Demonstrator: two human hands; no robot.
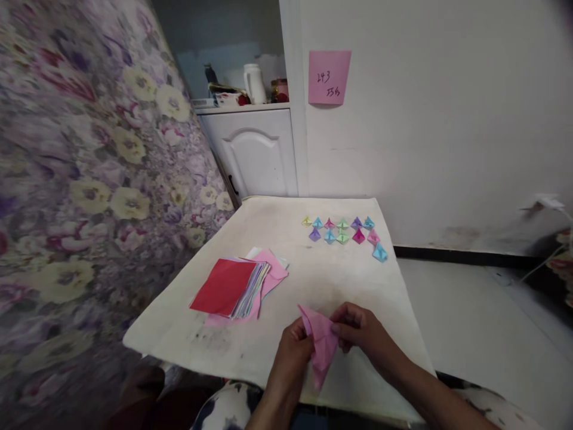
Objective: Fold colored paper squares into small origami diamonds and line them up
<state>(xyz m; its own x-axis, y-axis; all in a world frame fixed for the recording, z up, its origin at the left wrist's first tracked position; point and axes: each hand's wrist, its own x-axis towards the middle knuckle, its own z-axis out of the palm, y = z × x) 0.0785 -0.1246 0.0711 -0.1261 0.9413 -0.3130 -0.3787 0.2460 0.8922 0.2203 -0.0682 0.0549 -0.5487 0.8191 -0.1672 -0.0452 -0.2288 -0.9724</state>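
A folded pink paper (323, 346) is held between both hands above the near edge of a small white table (286, 239). My left hand (290, 352) pinches its left side and my right hand (360, 331) pinches its upper right corner. A stack of coloured square sheets (239, 285), red on top, lies to the left on the table. Several small folded paper shapes (344, 233) in blue, green, pink, purple and yellow sit in two rows at the table's far right.
A floral cloth (89, 179) covers the whole left side. A pink note (329, 76) is stuck to the white wall behind. A white cabinet (255, 149) with a kettle (254, 82) stands at the back. White floor lies right of the table.
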